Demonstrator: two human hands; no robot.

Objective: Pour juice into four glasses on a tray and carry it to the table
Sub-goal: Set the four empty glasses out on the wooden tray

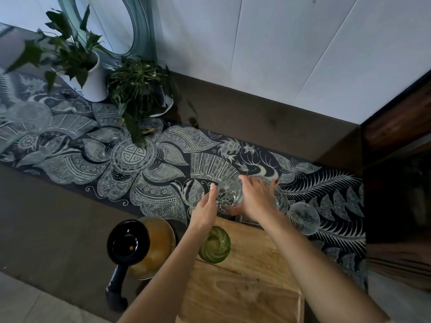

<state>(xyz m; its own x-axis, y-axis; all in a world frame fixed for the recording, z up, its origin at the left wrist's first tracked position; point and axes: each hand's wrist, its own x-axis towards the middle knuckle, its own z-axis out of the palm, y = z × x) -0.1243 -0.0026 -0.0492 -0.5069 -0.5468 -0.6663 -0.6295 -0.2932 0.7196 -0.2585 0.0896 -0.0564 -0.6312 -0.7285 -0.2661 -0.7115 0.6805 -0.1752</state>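
Note:
A clear cut glass [229, 192] is held between my two hands just beyond the far edge of the wooden tray [245, 287]. My left hand [205, 207] presses on its left side. My right hand [255, 199] cups its right side with fingers spread and thumb under it. A green swirled glass [214, 243] stands upright on the tray's far left part. A jug of orange juice [151, 248] with a black lid and handle stands left of the tray. Another clear glass [304, 217] stands on the patterned runner to the right of my hands.
A dark runner [151, 164] with white floral patterns lies along the brown counter. Two potted plants, one in a white pot [93, 75] and a smaller one [142, 89], stand at the back left by a round mirror. A dark wooden cabinet [396, 183] borders the right side.

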